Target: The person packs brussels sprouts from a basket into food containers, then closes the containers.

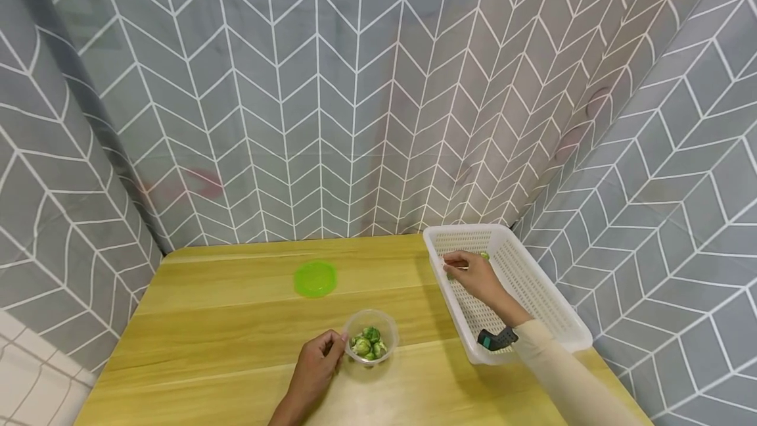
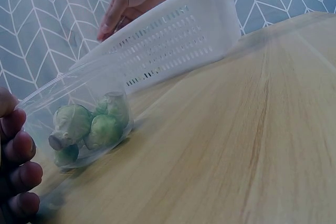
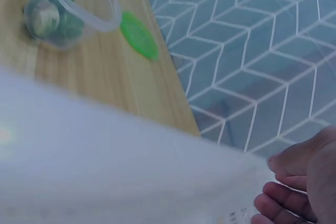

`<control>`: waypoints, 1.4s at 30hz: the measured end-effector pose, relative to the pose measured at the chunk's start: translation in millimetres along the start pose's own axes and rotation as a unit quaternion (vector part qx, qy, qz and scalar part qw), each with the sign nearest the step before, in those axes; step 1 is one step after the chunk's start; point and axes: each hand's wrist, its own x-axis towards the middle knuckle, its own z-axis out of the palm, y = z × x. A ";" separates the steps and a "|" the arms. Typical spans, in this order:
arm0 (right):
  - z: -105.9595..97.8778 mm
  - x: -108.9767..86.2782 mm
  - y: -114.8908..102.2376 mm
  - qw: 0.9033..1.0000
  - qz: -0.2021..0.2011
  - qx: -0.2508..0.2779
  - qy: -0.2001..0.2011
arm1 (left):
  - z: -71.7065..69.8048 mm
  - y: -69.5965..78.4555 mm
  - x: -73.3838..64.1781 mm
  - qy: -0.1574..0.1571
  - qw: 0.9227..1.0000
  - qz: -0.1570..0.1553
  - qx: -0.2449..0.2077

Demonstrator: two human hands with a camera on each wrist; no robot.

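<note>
A clear plastic tub (image 1: 387, 321) with several Brussels sprouts (image 1: 368, 342) in it stands on the table. My left hand (image 1: 319, 363) holds the tub's rim at its left side, fingers curled in the left wrist view (image 2: 21, 156). My right hand (image 1: 476, 276) reaches over the white perforated basket (image 1: 547, 301), its fingertips by the left wall. Thumb and fingers are loosely bent in the right wrist view (image 3: 294, 182), with nothing seen between them. A sprout (image 1: 485, 256) lies in the basket beyond the hand; another bit of green shows just under the fingers.
A bright green round lid (image 1: 315, 279) lies flat on the wooden table (image 1: 225, 321), behind the tub. Grey patterned curtains (image 1: 331, 97) hang along the back and both sides. The basket stands at the table's right, close to the right curtain.
</note>
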 end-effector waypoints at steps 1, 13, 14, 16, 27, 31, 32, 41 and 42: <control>-0.5 1.8 3.1 1.000 0.001 -0.002 -0.003 | -0.1 -0.2 0.1 0.000 1.000 -0.001 0.000; 2.4 19.2 37.2 0.998 0.039 -0.012 -0.054 | -0.6 2.3 -0.5 -0.004 1.000 -0.001 0.005; 3.2 20.2 40.4 0.998 0.044 -0.014 -0.053 | -0.1 1.9 -0.6 -0.005 1.000 -0.003 0.009; 4.8 21.8 47.2 0.997 0.052 -0.023 -0.053 | 0.8 1.4 -1.0 -0.008 1.000 -0.006 0.011; 12.1 23.9 63.0 0.994 0.069 -0.055 -0.059 | -1.2 2.6 -1.2 -0.012 1.000 0.012 0.001; 14.8 24.5 63.6 0.994 0.065 -0.063 -0.060 | -2.1 2.3 -1.0 -0.012 1.000 0.019 0.005; 15.5 24.4 63.5 0.994 0.063 -0.064 -0.062 | -2.3 2.6 -1.0 -0.013 1.000 0.016 0.003; 18.6 23.4 62.5 0.993 0.063 -0.070 -0.077 | -2.8 2.5 -1.5 -0.017 1.000 0.002 -0.011; 18.6 23.6 62.6 0.992 0.061 -0.073 -0.078 | -3.0 2.5 -1.6 -0.017 1.000 0.001 -0.011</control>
